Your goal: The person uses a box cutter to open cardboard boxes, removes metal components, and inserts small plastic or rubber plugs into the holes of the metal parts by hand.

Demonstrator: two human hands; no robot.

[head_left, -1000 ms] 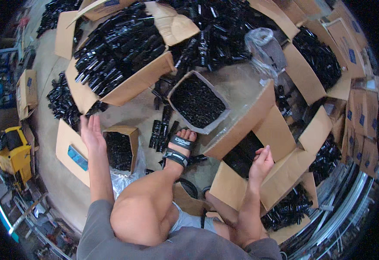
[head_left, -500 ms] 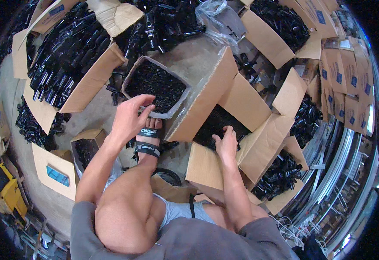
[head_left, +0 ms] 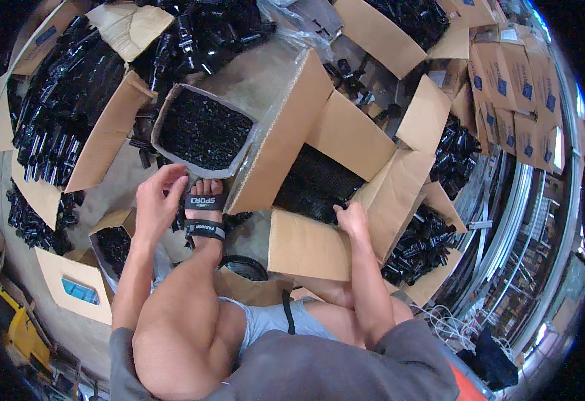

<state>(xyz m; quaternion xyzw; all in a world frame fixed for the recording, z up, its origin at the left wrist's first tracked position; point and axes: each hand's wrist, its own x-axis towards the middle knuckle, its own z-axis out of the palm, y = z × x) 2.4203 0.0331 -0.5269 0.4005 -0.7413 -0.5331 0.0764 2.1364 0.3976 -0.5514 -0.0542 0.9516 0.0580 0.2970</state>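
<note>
My left hand (head_left: 159, 204) is just outside the near edge of a lined bin (head_left: 162, 148) holding small black pieces (head_left: 205, 127). Its thumb and fingers are drawn together, and anything between them is too small to make out. Inside an open cardboard box (head_left: 309, 247) lie rows of black parts (head_left: 312, 184). My right hand (head_left: 354, 220) is at the near right of those rows with its thumb and fingers pinched, the tips partly hidden against the dark parts. What they grip, if anything, I cannot make out.
A large carton (head_left: 108, 137) of glossy black parts stands at the left, with a smaller box (head_left: 115, 227) below it. More open boxes hold black pieces (head_left: 419, 244) on the right. Flattened cartons (head_left: 513, 87) stack behind; metal rails (head_left: 500, 247) line the far right.
My left hand has moved from over the bin's near edge to just outside it, its fingers coming together. My right hand has drawn back toward the box's near right side. The view has shifted.
</note>
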